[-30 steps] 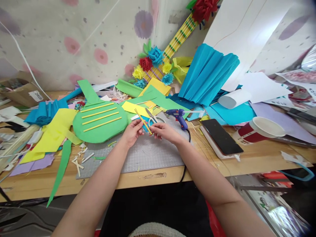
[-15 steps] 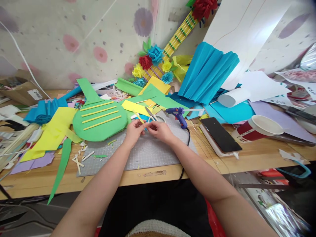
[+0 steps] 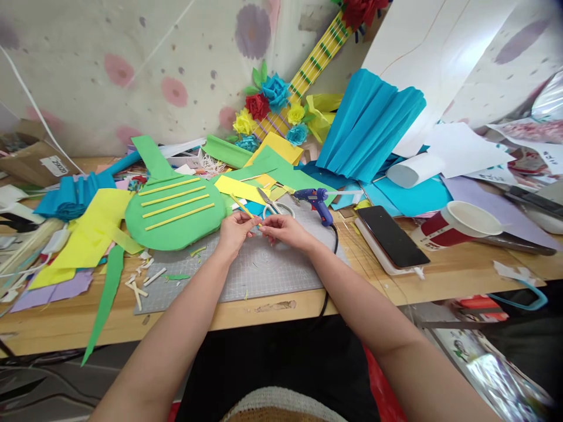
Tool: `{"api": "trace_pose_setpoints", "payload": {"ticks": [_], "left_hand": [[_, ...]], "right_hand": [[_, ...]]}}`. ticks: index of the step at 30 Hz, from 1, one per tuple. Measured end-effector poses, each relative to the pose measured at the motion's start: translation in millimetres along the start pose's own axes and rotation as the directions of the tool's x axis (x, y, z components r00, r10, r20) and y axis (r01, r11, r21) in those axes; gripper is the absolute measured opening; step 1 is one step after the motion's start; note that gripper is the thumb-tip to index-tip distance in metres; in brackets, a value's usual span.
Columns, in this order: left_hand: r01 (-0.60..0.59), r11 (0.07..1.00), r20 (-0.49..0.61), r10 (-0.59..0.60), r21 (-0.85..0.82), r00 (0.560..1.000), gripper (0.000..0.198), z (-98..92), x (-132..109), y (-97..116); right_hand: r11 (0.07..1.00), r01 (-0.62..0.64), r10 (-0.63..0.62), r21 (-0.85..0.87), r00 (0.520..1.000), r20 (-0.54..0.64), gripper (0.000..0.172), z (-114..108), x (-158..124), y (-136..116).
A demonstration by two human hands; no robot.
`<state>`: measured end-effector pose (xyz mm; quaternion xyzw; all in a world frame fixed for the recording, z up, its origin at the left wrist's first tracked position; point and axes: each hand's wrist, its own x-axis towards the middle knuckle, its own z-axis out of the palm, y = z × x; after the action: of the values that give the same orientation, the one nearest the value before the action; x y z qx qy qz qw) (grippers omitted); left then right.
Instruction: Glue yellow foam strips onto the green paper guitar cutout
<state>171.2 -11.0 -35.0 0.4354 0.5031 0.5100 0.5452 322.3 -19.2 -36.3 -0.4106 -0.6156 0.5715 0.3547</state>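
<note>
My left hand (image 3: 236,232) and my right hand (image 3: 284,229) meet above the grey cutting mat (image 3: 272,275), fingertips pinched on a thin yellow strip (image 3: 244,205) that slants up to the left. Just behind my hands lie scissors (image 3: 278,209) with pale handles. Left of them rests a green guitar-like shape (image 3: 176,225) with several yellow strips across it. A blue glue gun (image 3: 317,203) lies to the right of the scissors. Yellow paper (image 3: 240,189) is behind my left hand.
A black phone (image 3: 393,236) and a paper cup (image 3: 457,225) stand on the right. Pleated blue paper (image 3: 372,129) and a flowered yellow guitar neck (image 3: 320,58) lean at the back. Paper scraps (image 3: 137,287) and a long green piece (image 3: 107,299) lie left, near the table edge (image 3: 185,328).
The yellow strip now stands more upright and straighter between my fingertips. My hands have stayed close together in nearly the same spot, and the view has shifted slightly.
</note>
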Motion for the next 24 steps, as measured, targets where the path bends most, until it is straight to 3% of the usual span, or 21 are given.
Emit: {"api": "trace_pose_setpoints", "payload": {"ticks": [6, 9, 13, 18, 21, 24], "left_hand": [[-0.07, 0.996, 0.087, 0.065, 0.052, 0.994, 0.051, 0.0, -2.7, 6.8], [-0.046, 0.999, 0.136, 0.044, 0.01, 0.99, 0.051, -0.2, -2.5, 9.8], [-0.007, 0.999, 0.004, 0.007, -0.031, 1.0, 0.046, -3.2, 4.6, 2.7], [-0.127, 0.973, -0.152, 0.157, 0.19, 0.976, 0.04, -9.1, 11.2, -8.8], [-0.136, 0.971, -0.162, 0.169, 0.198, 0.972, 0.041, -7.8, 8.1, -7.7], [-0.14, 0.969, -0.094, 0.162, 0.202, 0.982, 0.036, -3.0, 4.0, -4.4]], "right_hand": [[0.994, 0.034, -0.044, -0.102, 0.995, -0.091, 0.034, 0.1, 0.3, 1.2], [0.991, 0.009, -0.026, -0.133, 0.992, -0.12, 0.033, -1.1, 0.5, 1.8], [0.989, -0.002, -0.019, -0.151, 0.991, -0.135, 0.033, -2.8, 0.3, 2.3], [0.963, 0.016, -0.057, -0.268, 0.988, -0.147, 0.03, -2.3, -1.3, 0.1], [0.953, 0.016, -0.066, -0.301, 0.986, -0.155, 0.025, -2.0, -2.1, -0.4], [0.947, 0.019, -0.068, -0.32, 0.988, -0.141, 0.023, -2.0, -2.9, -0.7]]}}
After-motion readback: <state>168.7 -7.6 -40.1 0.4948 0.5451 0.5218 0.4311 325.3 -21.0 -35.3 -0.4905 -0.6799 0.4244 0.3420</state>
